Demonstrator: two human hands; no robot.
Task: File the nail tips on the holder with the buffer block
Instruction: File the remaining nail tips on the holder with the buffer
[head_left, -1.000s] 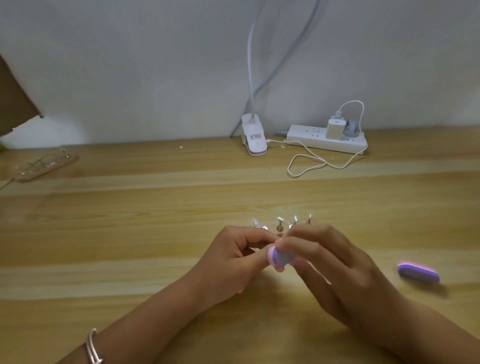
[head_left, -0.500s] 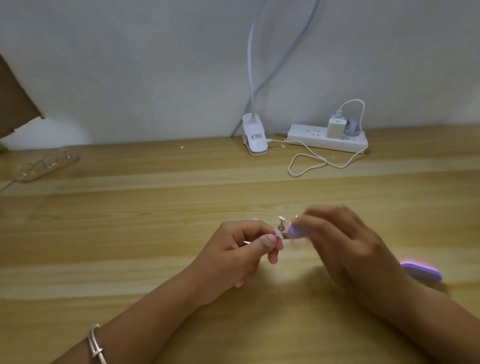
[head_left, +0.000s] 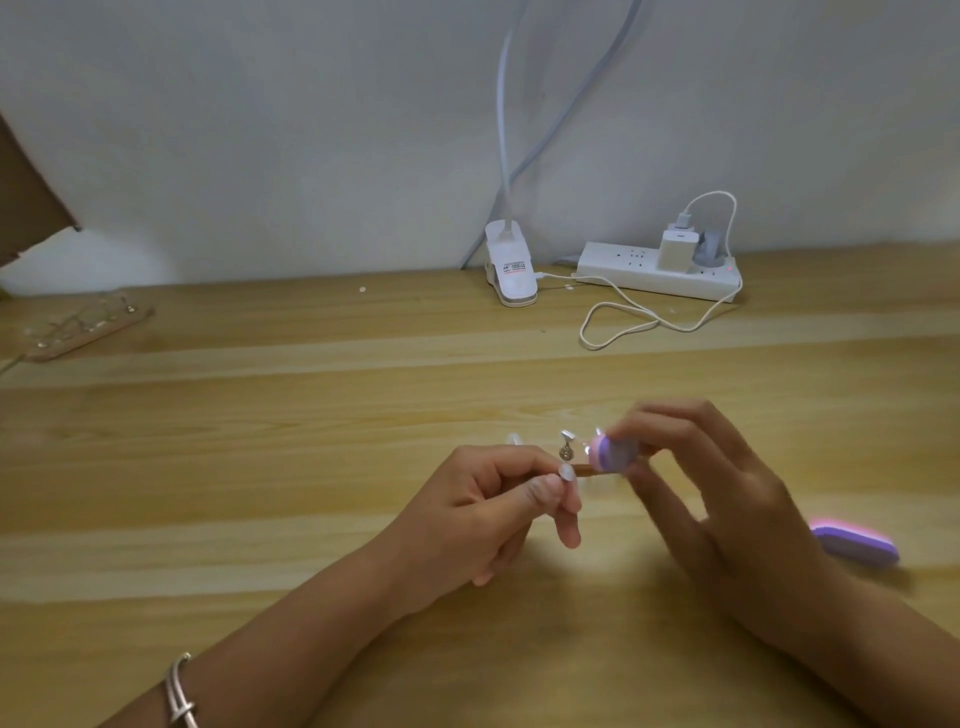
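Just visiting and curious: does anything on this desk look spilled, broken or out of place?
Nothing much. A few white specks lie loose on the desk near the lamp clip, and a spare buffer lies by the right forearm while the right hand holds the buffer at the holder. Nothing looks broken.

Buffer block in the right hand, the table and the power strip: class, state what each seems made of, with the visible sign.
Buffer block: probably foam, matt; stacked purple and pink layers. Table: wood or wood-look laminate, smooth; long pale grain streaks. Power strip: likely plastic, white, faintly glossy; moulded casing with sockets.
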